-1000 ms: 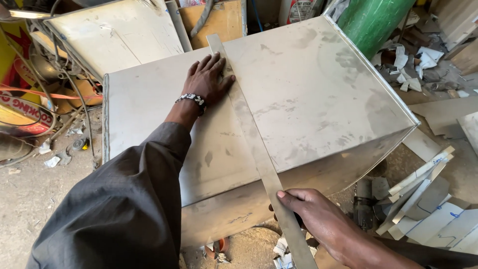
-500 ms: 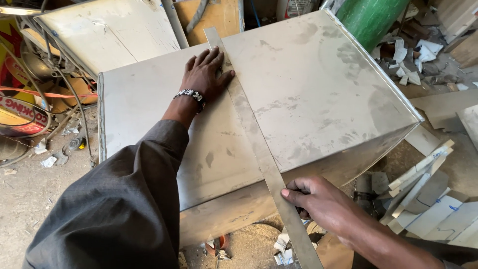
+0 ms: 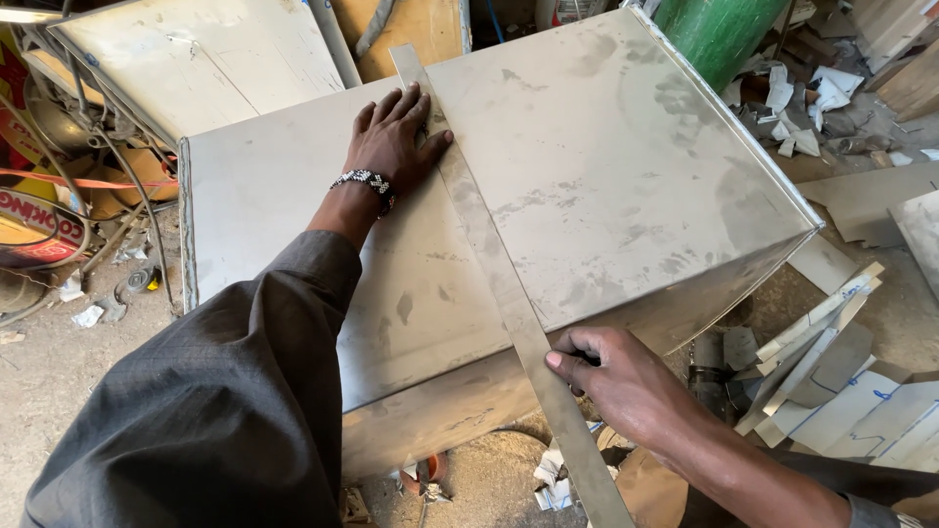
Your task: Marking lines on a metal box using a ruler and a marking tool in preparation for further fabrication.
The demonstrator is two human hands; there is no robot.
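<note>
Seen from above, a large box of dull grey sheet metal (image 3: 606,186) sits on a dusty workshop floor. A long, flat, narrow strip of grey metal (image 3: 489,264) lies diagonally across the box top, running from the far edge towards the viewer and overhanging the near edge. The person's left hand (image 3: 391,137), with a black and white beaded bracelet (image 3: 364,182) at the wrist and a dark grey sleeve (image 3: 215,401) behind it, lies flat on the box top, fingers spread open, thumb pressing the strip's far part. The right hand (image 3: 616,376) grips the strip just past the box's near edge, fingers curled around its side. A green cylinder (image 3: 719,34) stands beyond the box, and pale offcuts of sheet (image 3: 831,372) lie heaped on the right
</note>
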